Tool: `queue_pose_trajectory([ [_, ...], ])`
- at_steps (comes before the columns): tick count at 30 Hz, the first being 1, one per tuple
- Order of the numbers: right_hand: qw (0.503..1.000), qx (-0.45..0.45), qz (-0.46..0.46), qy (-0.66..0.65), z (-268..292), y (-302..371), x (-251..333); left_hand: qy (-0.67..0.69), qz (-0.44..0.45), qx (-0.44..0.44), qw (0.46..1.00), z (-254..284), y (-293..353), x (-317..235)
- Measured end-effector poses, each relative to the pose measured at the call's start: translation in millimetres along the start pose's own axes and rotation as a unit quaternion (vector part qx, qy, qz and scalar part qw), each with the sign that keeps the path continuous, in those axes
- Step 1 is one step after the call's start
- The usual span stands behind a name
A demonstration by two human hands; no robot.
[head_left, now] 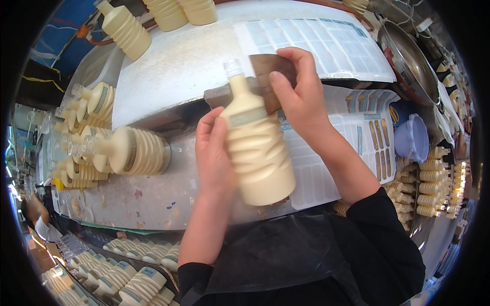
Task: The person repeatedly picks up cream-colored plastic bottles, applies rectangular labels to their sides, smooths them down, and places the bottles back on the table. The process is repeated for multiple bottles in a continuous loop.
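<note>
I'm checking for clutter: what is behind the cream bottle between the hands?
Behind the bottle, a grey block shows beside its neck and a white sticker sheet past its right side. Whatever its body covers can't be seen.

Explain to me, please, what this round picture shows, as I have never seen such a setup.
There is no machine: these are a person's bare hands, seen from above by a wide fisheye camera worn on the head, which bends straight edges. The left hand is against a ribbed cream bottle, though its exact grip is unclear; the right hand pinches a flat brown piece near the bottle's neck. Other cream bottles crowd the left of the grey worktable, with printed sheets and a lilac bucket at the right.
</note>
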State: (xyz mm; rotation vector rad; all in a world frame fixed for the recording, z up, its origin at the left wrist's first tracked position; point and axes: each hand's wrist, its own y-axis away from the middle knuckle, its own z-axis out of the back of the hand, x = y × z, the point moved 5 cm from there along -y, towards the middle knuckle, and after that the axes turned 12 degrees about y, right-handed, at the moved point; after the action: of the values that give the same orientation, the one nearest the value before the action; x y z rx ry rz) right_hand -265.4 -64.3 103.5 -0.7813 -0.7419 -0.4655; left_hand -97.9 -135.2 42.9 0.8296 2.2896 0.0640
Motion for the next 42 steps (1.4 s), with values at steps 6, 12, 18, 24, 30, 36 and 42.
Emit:
queue_pose_trajectory([
  [6, 0.989, 0.060, 0.078, 0.113, -30, 0, 51, -0.002, -0.014, -0.004, 1.000, -9, 7, -2],
  [12, 0.957, 0.135, 0.106, 0.234, -48, 5, 72, 0.013, -0.011, -0.021, 1.000, -15, 11, -5],
  [18, 0.979, 0.096, 0.068, 0.166, -30, -2, 65, -0.016, -0.016, 0.055, 0.998, -5, -1, 0],
  [24, 0.985, 0.083, 0.054, 0.139, -19, -3, 29, -0.204, -0.061, 0.014, 0.977, -1, -1, -2],
  [30, 0.998, 0.016, 0.037, 0.057, -5, 3, -25, -0.064, -0.035, 0.021, 0.997, 5, -3, 1],
  [36, 1.000, 0.015, 0.008, 0.002, 2, 1, 0, -0.027, -0.015, 0.009, 1.000, 2, 0, 0],
  [42, 0.990, 0.072, 0.029, 0.116, -25, 2, 52, -0.057, -0.021, 0.004, 0.998, -9, 8, -3],
])
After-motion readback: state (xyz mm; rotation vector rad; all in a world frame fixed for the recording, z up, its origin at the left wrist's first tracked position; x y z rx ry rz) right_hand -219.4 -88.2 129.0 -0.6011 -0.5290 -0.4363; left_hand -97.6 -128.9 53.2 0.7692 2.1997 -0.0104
